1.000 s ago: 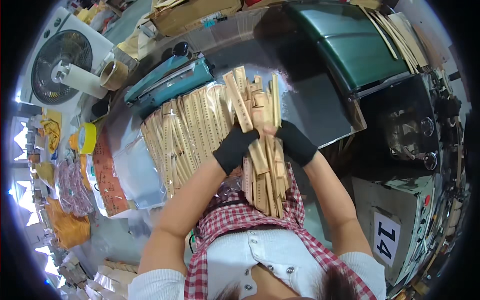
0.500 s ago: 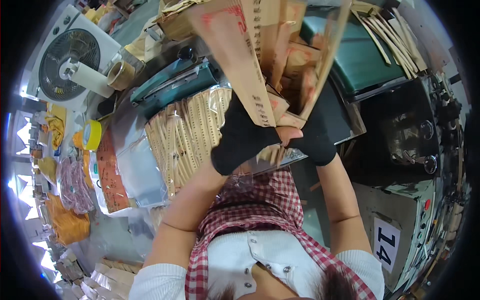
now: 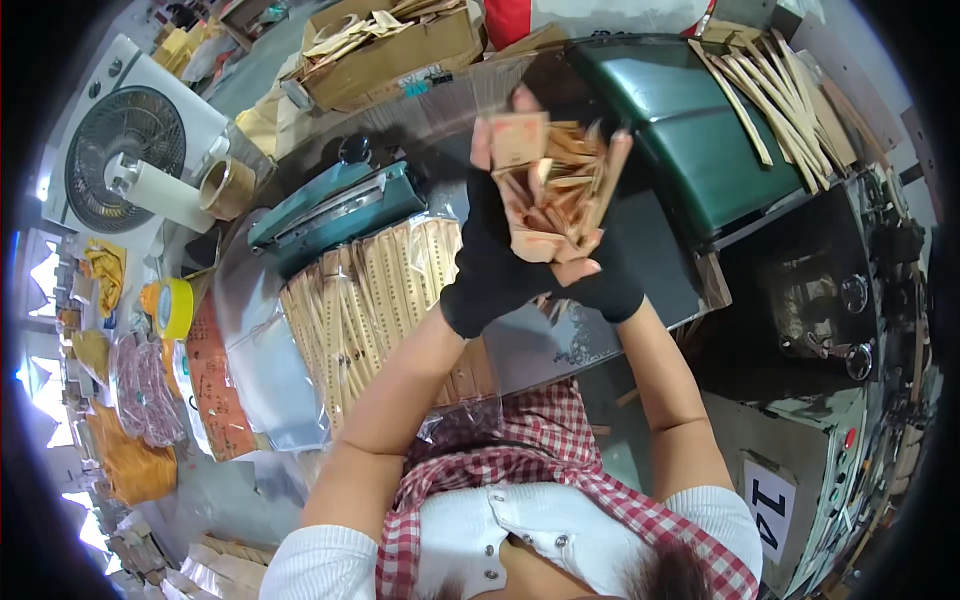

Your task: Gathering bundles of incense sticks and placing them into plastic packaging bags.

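Both hands wear black gloves that leave the fingertips bare. Between them they hold a loose bundle of kraft-paper sleeves, seen nearly end-on, with several open ends fanned and uneven. My left hand wraps its left side, and my right hand closes round the right side. A thumb lies across the near end of the bundle. Beneath the hands is a dark tabletop. To the left, more flat printed paper sleeves lie in rows under clear plastic.
A teal bag-sealing machine stands beyond the rows. Thin wooden strips rest on a green machine cover at the far right. An open cardboard box stands at the back. A fan and yellow tape roll are left.
The bundle has dropped away from its tall, raised pose and now appears short and end-on. Both hands keep their hold, the right shifting slightly inward.
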Tool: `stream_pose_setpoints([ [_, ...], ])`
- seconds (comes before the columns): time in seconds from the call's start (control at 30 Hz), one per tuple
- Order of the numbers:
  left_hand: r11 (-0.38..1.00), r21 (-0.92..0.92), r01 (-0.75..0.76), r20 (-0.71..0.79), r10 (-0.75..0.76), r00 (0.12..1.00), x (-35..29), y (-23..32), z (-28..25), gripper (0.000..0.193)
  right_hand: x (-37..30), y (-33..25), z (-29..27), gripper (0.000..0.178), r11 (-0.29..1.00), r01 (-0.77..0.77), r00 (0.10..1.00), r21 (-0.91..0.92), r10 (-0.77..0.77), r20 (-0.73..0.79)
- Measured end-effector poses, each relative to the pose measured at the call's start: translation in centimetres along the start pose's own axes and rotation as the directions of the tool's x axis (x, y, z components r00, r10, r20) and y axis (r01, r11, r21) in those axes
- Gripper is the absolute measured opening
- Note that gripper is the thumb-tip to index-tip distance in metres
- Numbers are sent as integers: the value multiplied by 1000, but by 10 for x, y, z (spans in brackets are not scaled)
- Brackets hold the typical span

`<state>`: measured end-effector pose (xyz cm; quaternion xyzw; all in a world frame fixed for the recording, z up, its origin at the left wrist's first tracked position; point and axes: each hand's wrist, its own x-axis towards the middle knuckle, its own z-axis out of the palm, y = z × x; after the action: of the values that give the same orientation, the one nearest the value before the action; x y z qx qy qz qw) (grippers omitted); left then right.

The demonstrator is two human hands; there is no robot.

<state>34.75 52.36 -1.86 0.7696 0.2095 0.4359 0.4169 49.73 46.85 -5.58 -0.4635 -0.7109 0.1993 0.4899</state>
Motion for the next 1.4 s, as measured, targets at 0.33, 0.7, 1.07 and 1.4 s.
stream_pose_setpoints([
  [0.33, 757, -611, 230, 176, -154, 972, 0, 6, -9, 157, 15, -16, -5, 133, 823, -137, 988, 551, 152, 19],
  [0.7, 531, -360, 768, 483, -598, 640, -66, 67, -78, 76, 33, -116, 26, 95, 746, -160, 973, 646, 229, -23],
  [1.07, 392, -793, 466, 279, -446, 850, -160, 87, -98, 63, 31, -165, 102, 102, 436, -378, 924, 817, 120, 363],
  [1.4, 674, 614, 410, -515, -52, 856, -317, 63, -209, 32, 9, -103, 186, 63, -108, -565, 824, 818, -117, 554],
])
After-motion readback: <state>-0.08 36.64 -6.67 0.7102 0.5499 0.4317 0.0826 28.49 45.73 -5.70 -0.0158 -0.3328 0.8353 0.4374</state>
